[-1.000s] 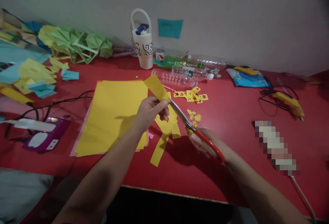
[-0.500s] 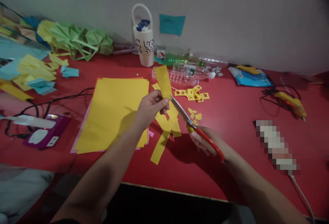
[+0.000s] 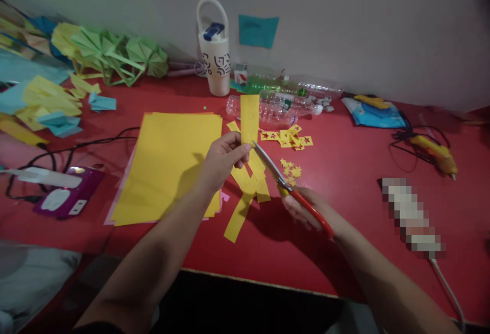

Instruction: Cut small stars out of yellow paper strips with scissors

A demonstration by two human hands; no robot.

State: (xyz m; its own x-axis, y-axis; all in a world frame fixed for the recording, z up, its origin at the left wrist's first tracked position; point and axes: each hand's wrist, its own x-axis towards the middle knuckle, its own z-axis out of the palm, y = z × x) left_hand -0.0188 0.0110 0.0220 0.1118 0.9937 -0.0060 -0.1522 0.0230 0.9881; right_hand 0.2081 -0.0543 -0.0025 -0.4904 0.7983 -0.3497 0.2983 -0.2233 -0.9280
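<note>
My left hand (image 3: 228, 156) pinches the lower end of a yellow paper strip (image 3: 249, 117), which stands up nearly straight. My right hand (image 3: 300, 206) is closed round the red handles of a pair of scissors (image 3: 271, 166). The blade tips meet the strip beside my left fingertips, and the blades look nearly closed. Under my hands, more yellow strips (image 3: 235, 224) lie crossed on the red table (image 3: 214, 257). Small yellow stars (image 3: 294, 171) are heaped just beyond the scissors, with star-punched strips (image 3: 287, 137) behind them.
Yellow sheets (image 3: 164, 170) are stacked left of centre. Clear plastic bottles (image 3: 275, 109) and a white tumbler (image 3: 219, 63) stand or lie at the back. A purple power strip (image 3: 69, 193) is at left, a yellow glue gun (image 3: 434, 152) at right. Folded green paper (image 3: 111, 50) lies back left.
The strip in my left hand has turned from leaning left to nearly upright. My right hand and the scissors have barely moved. The view has shifted slightly.
</note>
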